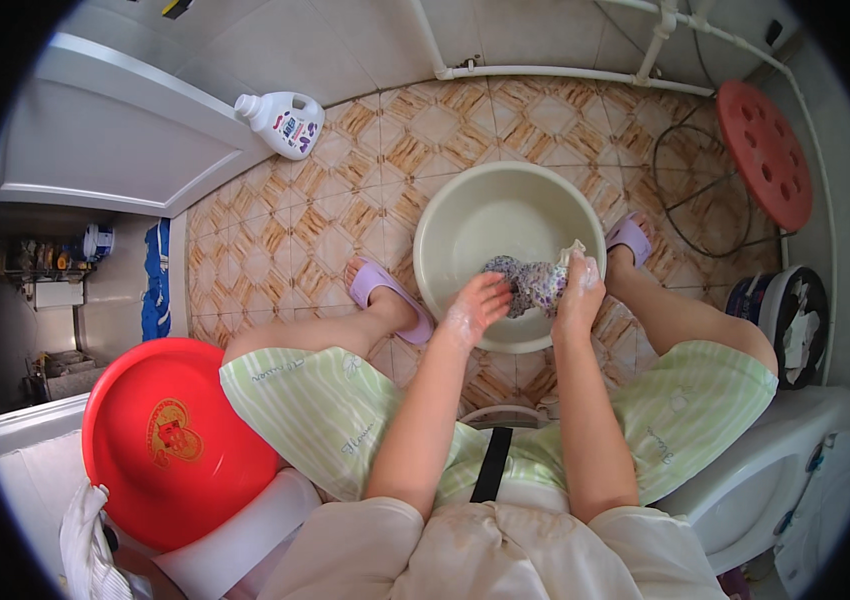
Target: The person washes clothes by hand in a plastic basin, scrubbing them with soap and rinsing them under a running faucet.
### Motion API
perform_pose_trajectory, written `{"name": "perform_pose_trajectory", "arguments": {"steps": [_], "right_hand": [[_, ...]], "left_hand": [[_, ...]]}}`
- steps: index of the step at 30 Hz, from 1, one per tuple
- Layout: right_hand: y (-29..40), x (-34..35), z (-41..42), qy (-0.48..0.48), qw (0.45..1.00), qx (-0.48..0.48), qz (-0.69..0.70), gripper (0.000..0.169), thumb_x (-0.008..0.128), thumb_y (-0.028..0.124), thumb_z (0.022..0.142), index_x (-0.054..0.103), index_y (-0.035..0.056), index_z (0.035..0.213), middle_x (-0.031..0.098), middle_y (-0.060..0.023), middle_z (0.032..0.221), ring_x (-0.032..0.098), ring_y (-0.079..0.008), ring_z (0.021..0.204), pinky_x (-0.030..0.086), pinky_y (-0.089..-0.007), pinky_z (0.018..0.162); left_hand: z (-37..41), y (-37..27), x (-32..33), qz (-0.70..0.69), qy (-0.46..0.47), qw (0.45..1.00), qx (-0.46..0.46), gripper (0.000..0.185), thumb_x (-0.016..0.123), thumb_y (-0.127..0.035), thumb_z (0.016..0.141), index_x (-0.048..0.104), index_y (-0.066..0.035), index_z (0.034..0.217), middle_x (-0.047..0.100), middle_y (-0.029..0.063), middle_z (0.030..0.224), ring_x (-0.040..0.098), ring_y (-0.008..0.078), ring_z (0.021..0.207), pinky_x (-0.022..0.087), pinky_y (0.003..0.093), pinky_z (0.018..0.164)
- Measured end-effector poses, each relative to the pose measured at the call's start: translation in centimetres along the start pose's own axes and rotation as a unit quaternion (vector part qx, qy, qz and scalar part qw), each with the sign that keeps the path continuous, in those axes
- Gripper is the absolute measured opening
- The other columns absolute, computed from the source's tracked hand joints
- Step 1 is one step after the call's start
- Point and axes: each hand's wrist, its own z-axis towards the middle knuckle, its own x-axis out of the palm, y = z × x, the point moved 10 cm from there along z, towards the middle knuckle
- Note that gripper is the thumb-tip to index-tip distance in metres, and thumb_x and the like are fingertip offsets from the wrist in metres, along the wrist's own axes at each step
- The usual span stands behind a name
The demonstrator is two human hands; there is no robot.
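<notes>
My right hand grips a wet-looking piece of patterned fabric, purple and white with a pale edge sticking up above my fingers. The fabric hangs over a cream plastic basin on the floor between my feet. At the fabric's darker, bunched left end is my left hand, its fingers extended; whether the fingertips touch the fabric is unclear. White suds cling to both hands and to my left wrist. Bare basin bottom shows behind the fabric.
A white detergent bottle stands by the open white door. A red basin leans at my left. At right are a red-topped stool lying tipped, a waste bin and a toilet. Floor tiles surround the cream basin.
</notes>
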Motion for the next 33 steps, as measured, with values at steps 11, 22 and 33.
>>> {"name": "perform_pose_trajectory", "arguments": {"steps": [11, 22, 33], "right_hand": [[1.1, 10.0, -10.0, 0.238, 0.783, -0.318, -0.479, 0.016, 0.057, 0.015, 0.074, 0.054, 0.005, 0.063, 0.059, -0.0122, 0.067, 0.057, -0.0331, 0.065, 0.044, -0.043, 0.062], [1.3, 7.8, -7.0, 0.207, 0.812, -0.151, -0.525, 0.026, 0.054, 0.024, 0.081, 0.054, 0.0053, 0.1, 0.06, -0.0219, 0.088, 0.059, -0.0379, 0.086, 0.045, -0.0461, 0.074], [-5.2, 3.7, -3.9, -0.091, 0.751, -0.314, -0.574, 0.026, 0.056, 0.023, 0.078, 0.057, 0.0063, 0.098, 0.059, -0.0194, 0.101, 0.06, -0.0344, 0.087, 0.046, -0.0423, 0.068]], "left_hand": [[-3.1, 2.2, 2.2, -0.208, 0.012, 0.978, 0.01, 0.037, 0.037, -0.017, 0.088, 0.043, -0.001, 0.121, 0.051, 0.0144, 0.118, 0.05, 0.0235, 0.109, 0.039, 0.0385, 0.096], [-3.4, 1.5, 4.2, -0.211, 0.058, 0.976, 0.015, 0.027, 0.044, -0.01, 0.086, 0.048, 0.002, 0.11, 0.056, 0.0119, 0.109, 0.056, 0.0228, 0.099, 0.046, 0.0373, 0.086], [-3.5, 2.2, 5.7, -0.214, 0.083, 0.973, 0.007, 0.035, 0.043, -0.024, 0.091, 0.045, -0.003, 0.119, 0.053, 0.01, 0.117, 0.051, 0.0217, 0.108, 0.039, 0.0375, 0.094]]}}
